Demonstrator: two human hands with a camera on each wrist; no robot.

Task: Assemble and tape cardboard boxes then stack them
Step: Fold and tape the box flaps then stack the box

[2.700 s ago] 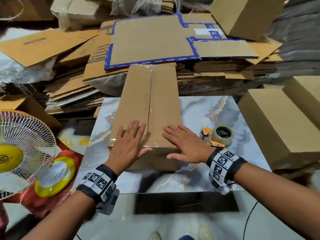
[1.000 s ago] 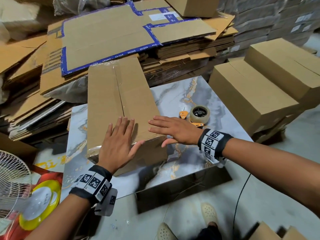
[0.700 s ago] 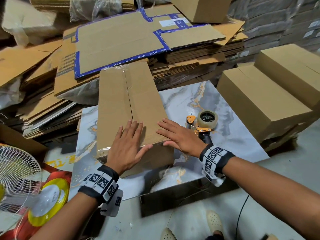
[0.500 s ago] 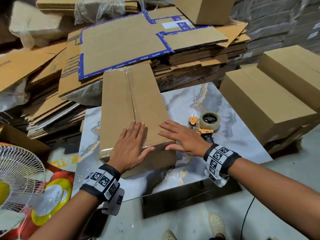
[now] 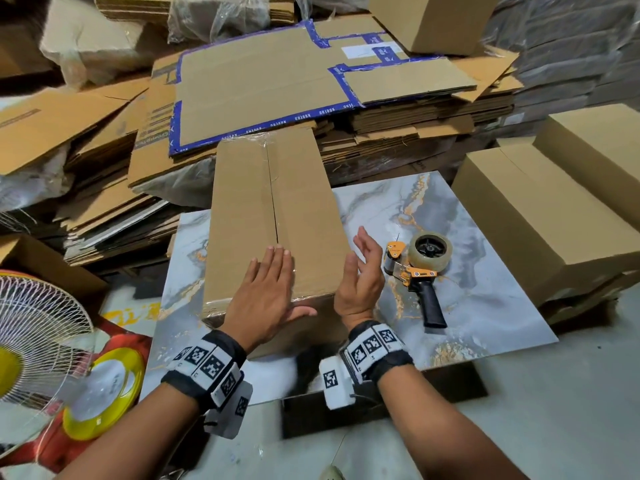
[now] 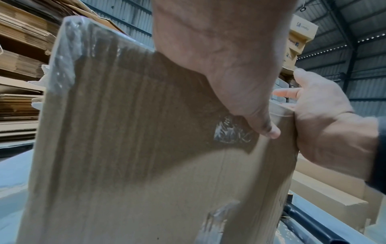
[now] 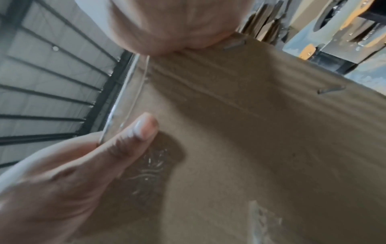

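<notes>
A long brown cardboard box [image 5: 273, 209] lies lengthwise on the marble table [image 5: 460, 317], its top seam covered with clear tape. My left hand [image 5: 272, 289] rests flat on the near end of the top, thumb spread over the front edge. In the left wrist view that thumb presses the taped end face [image 6: 125, 132]. My right hand [image 5: 360, 275] stands on edge at the box's near right corner, fingers straight, palm toward the box side [image 7: 250, 148]. It holds nothing. An orange tape dispenser [image 5: 419, 268] lies on the table just right of that hand.
Two closed boxes [image 5: 540, 216] are stacked at the right of the table. Piles of flat cardboard [image 5: 277, 81] fill the back and left. A white fan [image 5: 31, 341] stands at the lower left. A foot [image 5: 330, 474] shows below the table.
My right hand has come off the box top and turned on edge at the near right corner. My left hand stays flat on the top. The head view has shifted.
</notes>
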